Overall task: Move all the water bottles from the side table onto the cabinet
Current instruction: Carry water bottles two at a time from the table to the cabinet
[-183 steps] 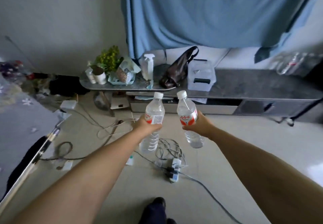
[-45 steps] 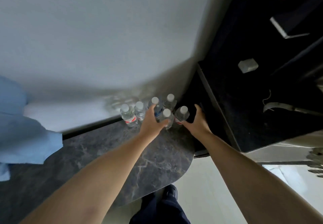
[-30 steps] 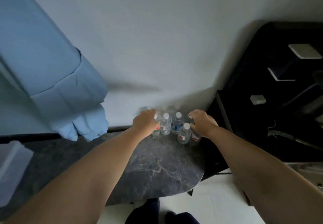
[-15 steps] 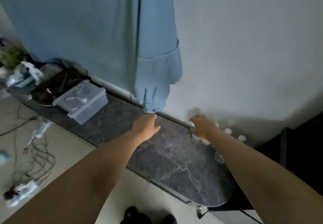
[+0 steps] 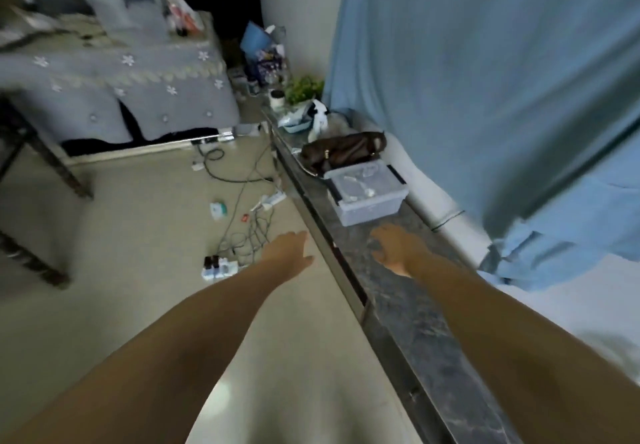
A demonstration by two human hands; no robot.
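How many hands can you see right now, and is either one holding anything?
2. The left hand hangs over the floor beside the cabinet, fingers relaxed and empty. The right hand is above the cabinet top near the clear plastic box, also empty.

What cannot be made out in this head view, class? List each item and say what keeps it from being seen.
- Water bottles: none in the head view, so their count is unknown.
- Cabinet: its near end runs off the bottom edge.
- Clear storage box: contents blurred behind frosted plastic.
- Items on the covered table: motion blur makes them unreadable.
- Left hand and right hand: both empty; the finger detail is smeared.
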